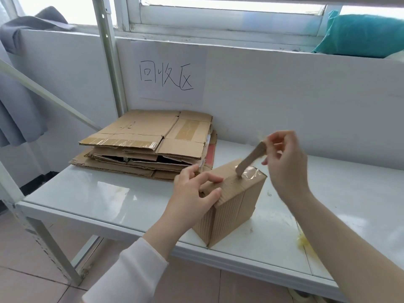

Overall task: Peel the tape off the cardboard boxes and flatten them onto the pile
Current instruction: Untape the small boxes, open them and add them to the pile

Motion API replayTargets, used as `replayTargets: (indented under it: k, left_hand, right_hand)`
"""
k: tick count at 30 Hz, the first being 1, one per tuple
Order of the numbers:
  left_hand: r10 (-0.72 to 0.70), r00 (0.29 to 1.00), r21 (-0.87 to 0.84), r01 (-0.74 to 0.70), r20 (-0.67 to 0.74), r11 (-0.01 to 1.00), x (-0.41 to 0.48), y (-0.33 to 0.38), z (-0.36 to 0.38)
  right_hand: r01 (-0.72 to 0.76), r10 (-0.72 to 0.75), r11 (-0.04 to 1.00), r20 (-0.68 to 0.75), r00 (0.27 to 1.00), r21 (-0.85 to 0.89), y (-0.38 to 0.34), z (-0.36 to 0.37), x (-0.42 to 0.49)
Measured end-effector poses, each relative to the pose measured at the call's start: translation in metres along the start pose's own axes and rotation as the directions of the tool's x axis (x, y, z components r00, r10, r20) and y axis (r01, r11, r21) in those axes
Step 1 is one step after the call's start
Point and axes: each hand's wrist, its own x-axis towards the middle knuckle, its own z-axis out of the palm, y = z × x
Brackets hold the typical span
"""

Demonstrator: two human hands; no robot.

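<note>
Grey cloth (pixel 32 22) bunched on the sill far left, more grey fabric (pixel 15 110) hanging below it. White metal upright (pixel 109 62) runs down to the white shelf (pixel 98 193). Tiled floor (pixel 32 259) under the shelf.

Cardboard pile (pixel 148 141): flattened sheets stacked at the back left of the shelf, close to the wall, top sheet with brown and clear tape on it. Paper sign (pixel 170 73) with handwritten characters on the wall just above the pile.

Left hand (pixel 196 193), white sleeve (pixel 131 270) on the forearm, grips the cardboard box (pixel 236 206): fingers curled over its top left edge, thumb against the near face. Box stands upright near the shelf's front edge, just right of the pile and not touching it, one bottom corner at the front lip. Not flattened.

Tape strip (pixel 251 158) rises at a slant from the box top, lower end stuck to the top, upper end free of the cardboard. Crinkled clear tape (pixel 251 172) lies on the box top beside the strip's base.

Right hand (pixel 286 158) above and right of the box, thumb and fingertips pinched on the strip's upper end, other fingers loosely bent.

Yellowish tape scrap (pixel 303 241) on the shelf, partly hidden by the right forearm. Teal bag (pixel 363 33) on the sill top right
</note>
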Motion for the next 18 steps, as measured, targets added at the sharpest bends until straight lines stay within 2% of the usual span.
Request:
replayTargets:
  k: [2, 3, 4, 6, 9, 12, 15, 18]
  left_hand:
    - [0.111, 0.993, 0.179, -0.104, -0.033, 0.978, 0.001, 0.002, 0.000]
    - [0.173, 0.985, 0.244, -0.162, -0.025, 0.956, 0.002, 0.003, 0.001]
    - [0.210, 0.978, 0.278, -0.201, -0.005, 0.939, 0.003, 0.003, 0.002]
    - [0.203, 0.979, 0.275, -0.202, 0.025, 0.940, 0.002, 0.003, 0.003]
    - [0.184, 0.983, 0.280, -0.183, 0.024, 0.942, 0.003, 0.001, 0.004]
    - [0.174, 0.984, 0.301, -0.173, 0.025, 0.938, 0.004, 0.000, 0.006]
    - [0.180, 0.983, 0.293, -0.178, 0.021, 0.939, 0.005, 0.000, 0.007]
    - [0.176, 0.984, 0.239, -0.175, 0.020, 0.955, 0.004, -0.002, 0.005]
  right_hand:
    - [0.256, -0.245, 0.960, 0.103, 0.964, -0.113, 0.003, 0.000, -0.016]
    - [0.345, -0.318, 0.925, 0.172, 0.932, -0.159, 0.007, 0.000, -0.024]
    - [0.408, -0.363, 0.894, 0.236, 0.901, -0.185, 0.013, -0.001, -0.030]
    - [0.433, -0.365, 0.880, 0.305, 0.880, -0.194, 0.019, -0.002, -0.040]
    - [0.361, -0.306, 0.926, 0.332, 0.892, -0.115, 0.020, -0.006, -0.044]
    - [0.285, -0.242, 0.958, 0.423, 0.873, -0.040, 0.012, -0.006, -0.048]
    - [0.016, -0.061, 0.993, 0.390, 0.919, 0.117, 0.000, -0.006, -0.050]
    - [-0.312, 0.167, 0.885, 0.389, 0.906, 0.346, -0.006, -0.005, -0.043]
